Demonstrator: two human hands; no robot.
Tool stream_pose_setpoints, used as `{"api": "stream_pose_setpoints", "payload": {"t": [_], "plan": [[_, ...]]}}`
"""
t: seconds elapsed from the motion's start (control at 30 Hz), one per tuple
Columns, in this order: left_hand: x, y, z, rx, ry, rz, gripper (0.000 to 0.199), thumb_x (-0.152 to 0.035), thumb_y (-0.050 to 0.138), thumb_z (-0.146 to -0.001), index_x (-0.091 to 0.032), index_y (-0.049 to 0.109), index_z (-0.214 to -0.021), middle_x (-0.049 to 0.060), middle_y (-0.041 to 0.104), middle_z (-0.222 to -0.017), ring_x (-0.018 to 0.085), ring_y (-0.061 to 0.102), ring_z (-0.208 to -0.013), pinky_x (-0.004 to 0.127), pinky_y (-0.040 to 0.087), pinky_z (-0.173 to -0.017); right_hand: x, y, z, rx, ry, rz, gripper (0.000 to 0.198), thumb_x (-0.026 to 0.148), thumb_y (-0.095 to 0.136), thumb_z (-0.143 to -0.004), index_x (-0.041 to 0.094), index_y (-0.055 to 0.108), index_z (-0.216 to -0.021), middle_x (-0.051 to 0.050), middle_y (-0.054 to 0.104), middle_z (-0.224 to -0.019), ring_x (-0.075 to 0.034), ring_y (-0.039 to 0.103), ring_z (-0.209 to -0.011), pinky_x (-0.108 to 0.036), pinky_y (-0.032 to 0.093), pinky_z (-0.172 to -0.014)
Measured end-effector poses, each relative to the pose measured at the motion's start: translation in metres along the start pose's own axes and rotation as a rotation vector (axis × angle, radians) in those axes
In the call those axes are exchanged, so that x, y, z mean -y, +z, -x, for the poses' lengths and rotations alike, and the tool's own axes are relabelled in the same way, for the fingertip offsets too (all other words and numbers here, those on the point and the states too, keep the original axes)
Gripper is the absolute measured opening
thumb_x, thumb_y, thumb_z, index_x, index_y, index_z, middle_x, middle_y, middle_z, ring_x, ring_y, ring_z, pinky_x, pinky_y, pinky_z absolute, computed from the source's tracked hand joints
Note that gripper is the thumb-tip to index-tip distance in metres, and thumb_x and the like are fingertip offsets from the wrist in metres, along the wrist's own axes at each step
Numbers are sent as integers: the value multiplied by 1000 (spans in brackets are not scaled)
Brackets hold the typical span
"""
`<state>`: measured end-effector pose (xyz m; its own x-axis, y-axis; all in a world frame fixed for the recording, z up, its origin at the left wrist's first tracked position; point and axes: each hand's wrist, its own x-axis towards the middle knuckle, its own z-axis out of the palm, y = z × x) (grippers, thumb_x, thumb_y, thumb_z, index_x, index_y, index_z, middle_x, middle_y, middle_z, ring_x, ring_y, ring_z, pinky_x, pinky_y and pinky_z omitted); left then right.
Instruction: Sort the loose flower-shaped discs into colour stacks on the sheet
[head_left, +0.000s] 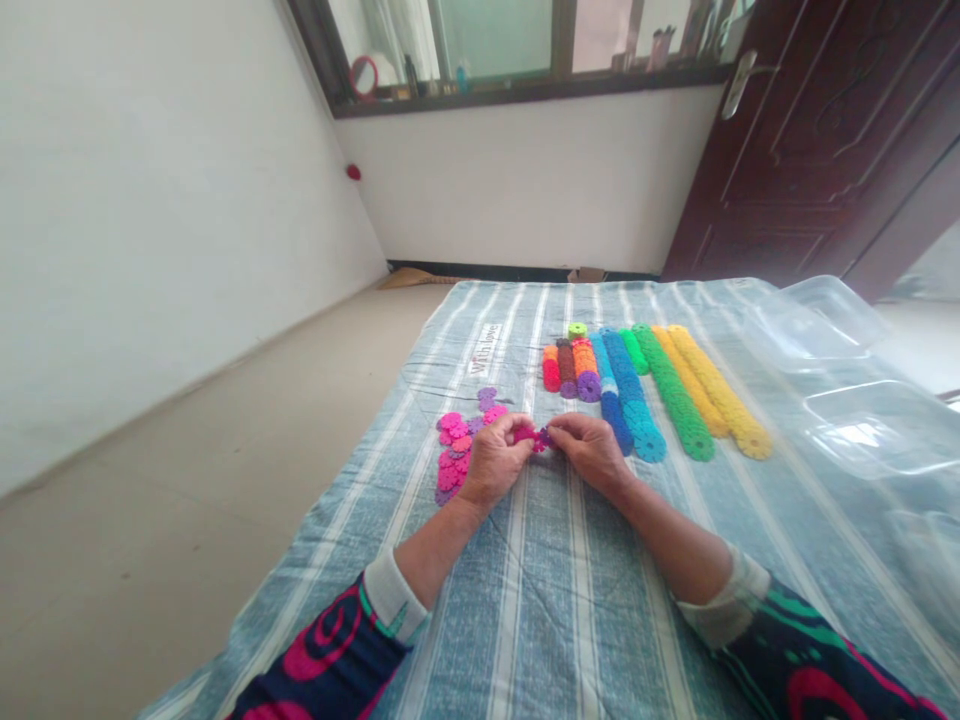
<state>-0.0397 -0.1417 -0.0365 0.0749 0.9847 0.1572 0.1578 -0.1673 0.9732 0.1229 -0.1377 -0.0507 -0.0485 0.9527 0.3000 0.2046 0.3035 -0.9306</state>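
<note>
White-walled room, striped cloth over the work surface. Reference for all positions: the long green roll of stacked discs. Window is beyond it; dark red door is beyond it and to the right. Left hand is left of the green roll, thumb and fingers pinched on a short run of pink discs. Right hand, between that run and the green roll, has its fingertips closed on a small dark purple disc at the run's end; exact contact between the two is too small to tell. Loose pink and purple pile is farther left of the green roll, just beside left hand. Blue rolls sit immediately left of the green roll, short red, brown and orange-purple rolls left of those. Yellow rolls are just right of it, clear plastic containers farther right.
</note>
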Motion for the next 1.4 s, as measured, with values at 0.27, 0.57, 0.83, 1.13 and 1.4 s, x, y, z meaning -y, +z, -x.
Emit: {"api": "stream_pose_setpoints", "payload": {"t": [0.27, 0.57, 0.83, 1.13, 1.4], "plan": [[0, -1, -1, -9, 29, -62, 19, -16, 64, -68, -17, 66, -87, 0, 67, -73, 14, 64, -68, 24, 52, -65, 0, 1, 2, 2, 3, 6, 22, 37, 61, -79, 18, 70, -74, -1, 65, -64, -15, 56, -59, -26, 43, -58], [2, -2, -1, -41, 100, -154, 17, -19, 66, -70, -18, 67, -87, 1, 67, -75, 14, 62, -69, 24, 51, -65, -1, 1, 2, 10, 2, 26, 20, 36, 61, -79, 19, 71, -76, -1, 65, -65, -15, 56, -59, -25, 43, -57], [0, -2, 1, -29, 151, -251, 17, -17, 65, -71, -19, 68, -88, 0, 67, -74, 14, 60, -67, 23, 49, -63, -2, 0, 2, 23, -14, 51, 21, 36, 61, -80, 18, 71, -77, -2, 68, -69, -16, 59, -63, -27, 45, -61], [-5, 2, 7, 12, 245, -372, 14, -14, 62, -75, -20, 69, -86, 0, 66, -74, 14, 61, -71, 24, 49, -70, -1, -1, 3, 27, -27, 61, 20, 36, 62, -81, 19, 72, -77, -2, 69, -70, -16, 60, -64, -26, 46, -62], [-7, -35, -16, -301, 190, -382, 20, -23, 62, -76, -18, 70, -94, 2, 71, -83, 16, 64, -76, 26, 51, -74, -2, 0, 3, 36, 4, 37, 20, 36, 62, -81, 19, 71, -77, -1, 67, -67, -16, 59, -62, -27, 44, -60]]}}
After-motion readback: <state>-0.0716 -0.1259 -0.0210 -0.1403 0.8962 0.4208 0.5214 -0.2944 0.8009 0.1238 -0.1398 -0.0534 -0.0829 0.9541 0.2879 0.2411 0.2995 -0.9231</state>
